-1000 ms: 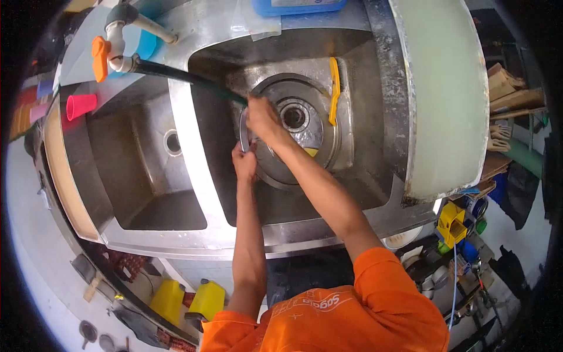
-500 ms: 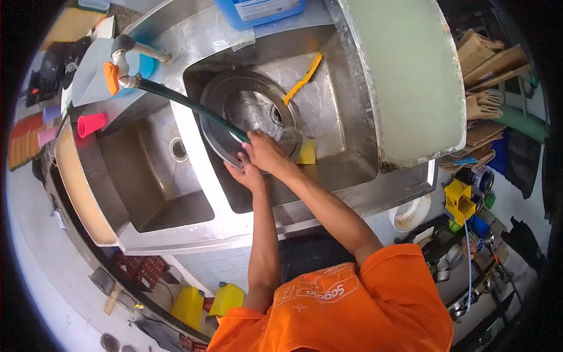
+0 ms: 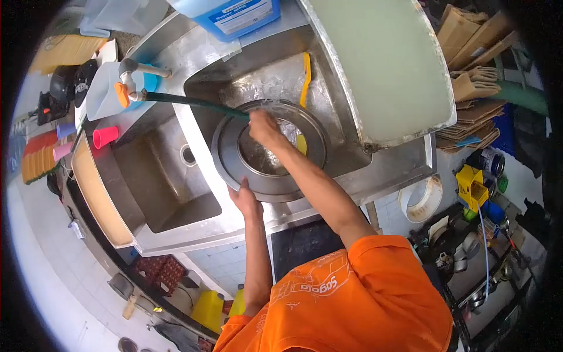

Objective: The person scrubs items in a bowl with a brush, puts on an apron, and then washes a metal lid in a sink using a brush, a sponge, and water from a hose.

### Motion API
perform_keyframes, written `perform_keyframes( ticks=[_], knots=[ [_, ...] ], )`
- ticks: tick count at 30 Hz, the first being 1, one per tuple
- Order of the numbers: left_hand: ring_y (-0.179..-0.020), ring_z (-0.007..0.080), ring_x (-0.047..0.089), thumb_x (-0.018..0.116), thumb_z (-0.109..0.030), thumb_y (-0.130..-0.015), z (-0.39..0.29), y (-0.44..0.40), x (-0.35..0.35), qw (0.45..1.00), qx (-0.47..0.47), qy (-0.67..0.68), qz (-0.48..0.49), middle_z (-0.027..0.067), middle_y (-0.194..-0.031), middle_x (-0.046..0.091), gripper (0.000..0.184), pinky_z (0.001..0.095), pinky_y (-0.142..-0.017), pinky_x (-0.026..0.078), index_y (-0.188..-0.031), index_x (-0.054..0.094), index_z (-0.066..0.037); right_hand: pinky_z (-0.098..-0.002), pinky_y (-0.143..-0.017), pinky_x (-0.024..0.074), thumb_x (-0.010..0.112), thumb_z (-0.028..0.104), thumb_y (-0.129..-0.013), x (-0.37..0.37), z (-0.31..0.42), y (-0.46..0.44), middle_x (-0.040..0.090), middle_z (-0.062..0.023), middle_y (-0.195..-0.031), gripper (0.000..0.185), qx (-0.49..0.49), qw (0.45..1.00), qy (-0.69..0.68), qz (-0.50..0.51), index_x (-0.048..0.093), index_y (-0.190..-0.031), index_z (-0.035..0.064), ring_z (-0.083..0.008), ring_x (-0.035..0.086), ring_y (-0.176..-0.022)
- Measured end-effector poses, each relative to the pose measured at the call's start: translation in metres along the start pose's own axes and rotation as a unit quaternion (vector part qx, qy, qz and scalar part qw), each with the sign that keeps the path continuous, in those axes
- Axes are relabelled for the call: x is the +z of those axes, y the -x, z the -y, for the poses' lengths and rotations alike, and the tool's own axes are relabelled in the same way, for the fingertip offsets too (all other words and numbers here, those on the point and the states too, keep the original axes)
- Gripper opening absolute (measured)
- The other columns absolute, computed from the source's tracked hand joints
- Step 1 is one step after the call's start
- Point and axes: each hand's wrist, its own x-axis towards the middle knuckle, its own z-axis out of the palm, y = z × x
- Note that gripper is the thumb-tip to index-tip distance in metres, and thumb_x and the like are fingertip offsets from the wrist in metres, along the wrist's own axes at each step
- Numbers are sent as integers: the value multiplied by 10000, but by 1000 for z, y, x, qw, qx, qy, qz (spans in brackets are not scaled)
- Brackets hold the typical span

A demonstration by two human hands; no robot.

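A wide, ring-shaped metal piece (image 3: 227, 149) with an open middle is tilted over the right sink basin (image 3: 346, 132). My left hand (image 3: 246, 200) grips its near-left rim, thumb on top. My right hand (image 3: 264, 127) is closed round the end of a dark green hose (image 3: 193, 102), above the ring. The hose runs from a tap with an orange handle (image 3: 121, 94). Water shines on the basin floor. A long yellow tool (image 3: 305, 79), its kind unclear, leans in the basin. Through the ring's opening shows part of a yellow sponge-like piece (image 3: 301, 144).
The left basin (image 3: 155, 170) lies beside a metal divider. A pink cup (image 3: 105, 137) stands on the left edge. A blue jug of liquid (image 3: 234, 16) is at the back. A large tub of cloudy liquid (image 3: 381, 64) stands on the right. Cardboard (image 3: 478, 120) is stacked beyond it.
The ring has risen from the basin floor toward me and tilted. My left hand has moved down its rim; my right hand, with the hose, has shifted slightly up. The view has shifted too.
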Motion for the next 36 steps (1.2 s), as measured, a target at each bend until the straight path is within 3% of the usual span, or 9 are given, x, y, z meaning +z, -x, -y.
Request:
perform_keyframes(
  ticks=[1, 6, 9, 11, 14, 21, 25, 31, 36],
  knots=[
    [-1064, 244, 525, 457, 57, -875, -4, 4, 0, 1000, 0, -2, 2, 168, -1232, 503, 439, 343, -908, 418, -1306, 375, 42, -452, -763, 500, 608, 93, -736, 1, 7, 3, 624, -259, -870, 177, -48, 983, 163, 71, 622, -851, -41, -397, 620, -878],
    [-1076, 256, 521, 462, 62, -862, -31, 23, 1, 999, -39, -16, 4, 179, -1231, 502, 454, 347, -913, 415, -1307, 371, 44, -447, -727, 492, 612, 26, -716, -7, -10, -12, 626, -214, -833, 130, -4, 995, 72, -67, 595, -842, 2, -405, 608, -830],
    [-1088, 256, 515, 465, 66, -855, -36, 27, -2, 1000, -9, -19, 11, 176, -1234, 499, 470, 346, -927, 402, -1313, 363, 40, -438, -720, 494, 617, 4, -690, -13, -13, -16, 624, -221, -852, 104, -35, 984, 170, 40, 597, -792, -4, -402, 609, -827],
    [-1097, 256, 509, 464, 75, -849, -39, 32, -2, 1000, 7, -28, 4, 173, -1238, 496, 482, 344, -939, 390, -1318, 358, 34, -430, -728, 510, 617, 42, -732, -13, -15, -17, 640, -215, -884, 121, 61, 998, 10, 7, 648, -846, 18, -364, 631, -851],
    [-1112, 255, 498, 463, 90, -836, -48, 37, 3, 998, 32, -48, 5, 165, -1247, 489, 510, 341, -956, 372, -1328, 348, 22, -434, -772, 500, 625, 27, -718, -38, 24, 11, 635, -210, -869, 141, -40, 974, 223, 28, 640, -857, 10, -368, 626, -877],
    [-1127, 240, 479, 476, 96, -828, -34, 30, 1, 998, 35, -46, 30, 146, -1247, 484, 531, 336, -962, 360, -1334, 340, 9, -440, -768, 482, 620, 70, -715, -39, 19, 27, 627, -226, -863, 168, -45, 987, 150, -24, 616, -869, 3, -385, 612, -835],
    [-911, 161, 539, 508, -128, -930, 27, -28, 22, 996, -5, -80, 31, 72, -1040, 589, 248, 307, -810, 435, -1143, 530, -2, -452, -772, 474, 598, 170, -757, -29, 26, 53, 625, -232, -861, 244, -78, 990, 117, -31, 617, -930, -1, -395, 595, -872],
    [-813, 168, 574, 552, -137, -885, 80, -89, 53, 992, -94, -33, 73, 82, -933, 613, 229, 302, -721, 465, -1052, 577, 19, -447, -825, 459, 596, 190, -814, 12, 18, 87, 602, -206, -964, 251, -79, 992, 96, 13, 624, -973, -3, -369, 572, -949],
    [-802, 172, 584, 561, -139, -872, 66, -98, 46, 978, -146, -80, 123, 88, -919, 616, 234, 306, -700, 472, -1038, 583, 26, -451, -821, 437, 591, 261, -826, 14, 22, 92, 595, -211, -951, 304, -190, 980, 50, 10, 613, -995, 10, -389, 567, -906]
  ],
)
